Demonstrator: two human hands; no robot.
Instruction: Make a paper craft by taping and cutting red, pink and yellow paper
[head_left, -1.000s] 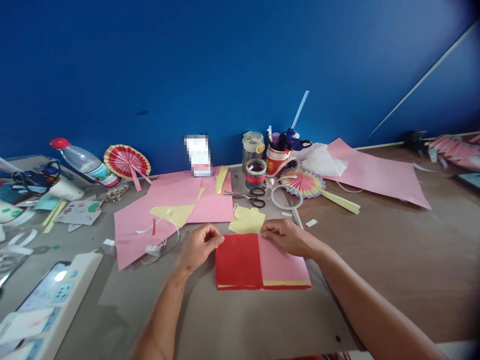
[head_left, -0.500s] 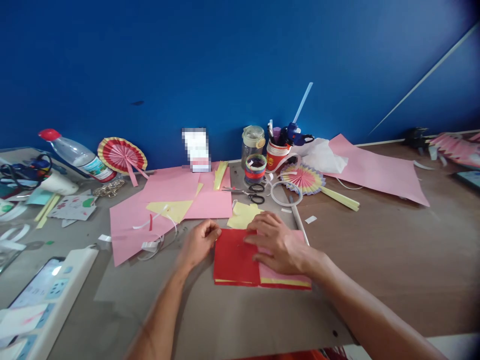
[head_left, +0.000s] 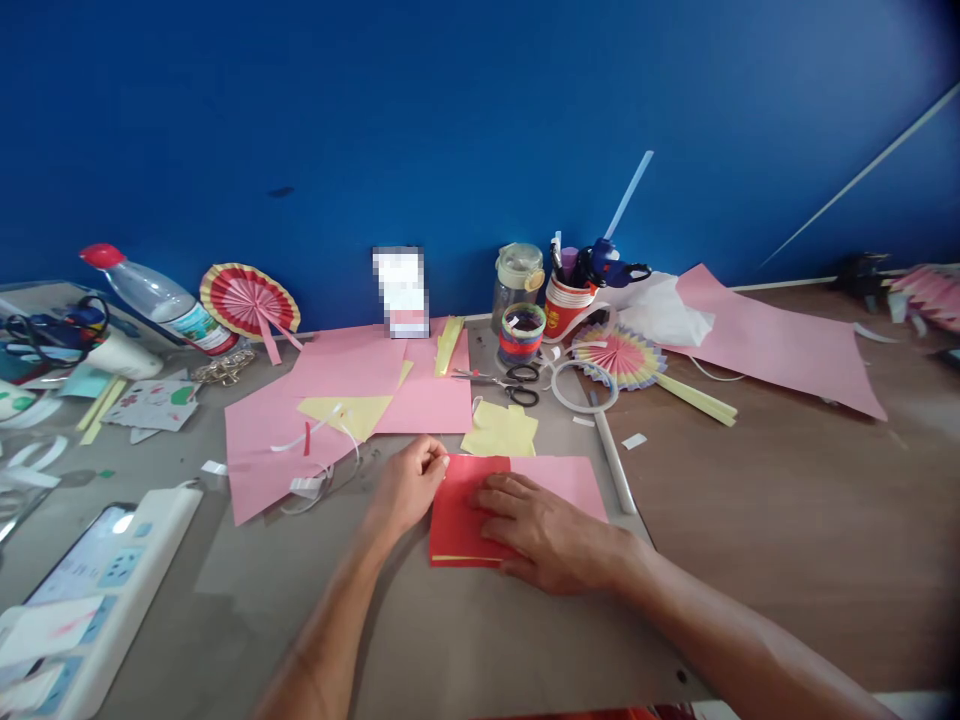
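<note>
A layered red paper [head_left: 461, 520] lies folded in front of me, with a thin yellow edge showing along its bottom. Pink paper [head_left: 574, 475] spreads out from its right side. My left hand [head_left: 416, 480] has its thumb and fingers pinched together on the red paper's upper left corner. Across the red paper's right part, my right hand [head_left: 544, 525] lies flat with fingers stretched out, covering part of the pink paper. A yellow paper piece [head_left: 500, 430] and black-handled scissors [head_left: 517, 385] lie just beyond.
Pink sheets [head_left: 352, 365] with yellow scraps lie back left. Behind the scissors stand a tape-wrapped jar [head_left: 521, 335], a bottle [head_left: 517, 275] and a red cup [head_left: 566, 305] of tools. A pleated paper fan [head_left: 619, 355] lies right; a power strip [head_left: 142, 560] sits at left.
My right hand has slid left and down over the red paper, its fingers now flat. More pink paper shows at the upper right. The view has shifted slightly.
</note>
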